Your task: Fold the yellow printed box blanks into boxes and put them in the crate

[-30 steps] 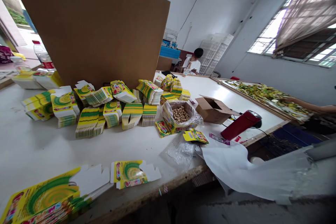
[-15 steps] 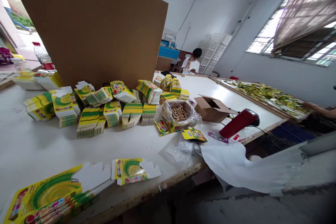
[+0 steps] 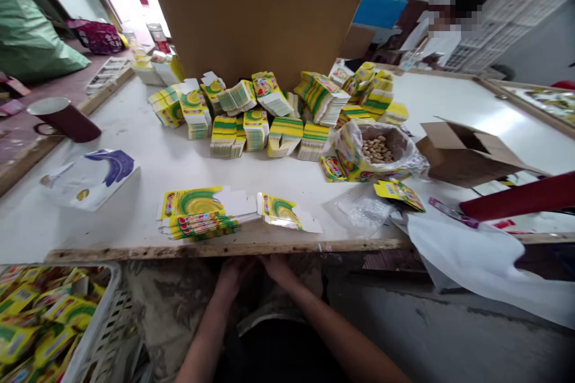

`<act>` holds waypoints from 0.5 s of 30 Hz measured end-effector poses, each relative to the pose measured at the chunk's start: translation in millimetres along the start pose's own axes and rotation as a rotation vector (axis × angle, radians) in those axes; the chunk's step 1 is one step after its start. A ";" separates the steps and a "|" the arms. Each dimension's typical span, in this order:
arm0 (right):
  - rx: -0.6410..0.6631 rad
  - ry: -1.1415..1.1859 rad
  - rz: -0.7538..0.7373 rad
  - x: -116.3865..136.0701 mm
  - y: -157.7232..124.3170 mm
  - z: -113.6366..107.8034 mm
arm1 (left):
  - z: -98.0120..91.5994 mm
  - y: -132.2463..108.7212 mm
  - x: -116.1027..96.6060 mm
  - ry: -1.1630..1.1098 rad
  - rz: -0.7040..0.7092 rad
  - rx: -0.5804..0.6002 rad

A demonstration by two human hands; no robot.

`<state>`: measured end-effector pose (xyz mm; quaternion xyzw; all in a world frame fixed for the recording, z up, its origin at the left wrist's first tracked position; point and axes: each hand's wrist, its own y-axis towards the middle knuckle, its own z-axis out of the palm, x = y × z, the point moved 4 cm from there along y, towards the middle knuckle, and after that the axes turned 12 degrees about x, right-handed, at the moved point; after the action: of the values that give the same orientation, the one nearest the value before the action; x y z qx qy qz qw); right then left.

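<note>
Both my hands are low in front of me at the table's near edge. My left hand [image 3: 234, 274] lies over my lap, its fingers dark and partly hidden. Beside it, my right hand [image 3: 275, 267] reaches to the edge, fingertips out of sight beneath the wood. Whether either holds anything cannot be seen. Just above them on the white table lie a fanned pile of flat yellow-green cartons [image 3: 193, 210] and a single flat carton [image 3: 287, 213]. Farther back stand several bundles of stacked cartons [image 3: 256, 128], next to an open, plastic-lined box [image 3: 354, 164] of peanut-like pieces [image 3: 378, 149].
A basket [image 3: 110, 311] full of yellow packs stands at lower left. On the table are a dark mug [image 3: 67, 119], a plastic packet [image 3: 96, 179], crumpled clear plastic [image 3: 366, 209], a cardboard box [image 3: 471, 152] and a red cylinder [image 3: 521, 196]. A tall cardboard sheet [image 3: 265, 12] rises behind. Someone sits farther back [image 3: 440, 36].
The view has swung left and down. My forearms and hands, the basket, the mug and the plastic packet have come into view; the window and fan have gone out.
</note>
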<state>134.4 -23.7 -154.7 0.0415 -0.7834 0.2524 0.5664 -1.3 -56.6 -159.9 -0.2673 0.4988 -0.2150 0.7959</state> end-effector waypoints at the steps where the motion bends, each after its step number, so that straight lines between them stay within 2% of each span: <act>1: 0.011 -0.006 0.008 -1.2 0.7 -0.2 | -1.3 1.0 0.8 -0.052 -0.008 0.006; 7: -0.001 -0.047 0.021 1.5 -0.4 -1.4 | -1.0 1.3 -0.8 -0.241 -0.032 0.059; 15: 0.027 -0.007 0.077 1.8 -3.8 -1.0 | -1.2 0.4 1.6 -0.266 -0.057 0.098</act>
<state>136.0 -26.1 -151.5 0.0197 -0.7831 0.2844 0.5527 -1.7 -57.5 -161.6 -0.2685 0.3699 -0.2244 0.8606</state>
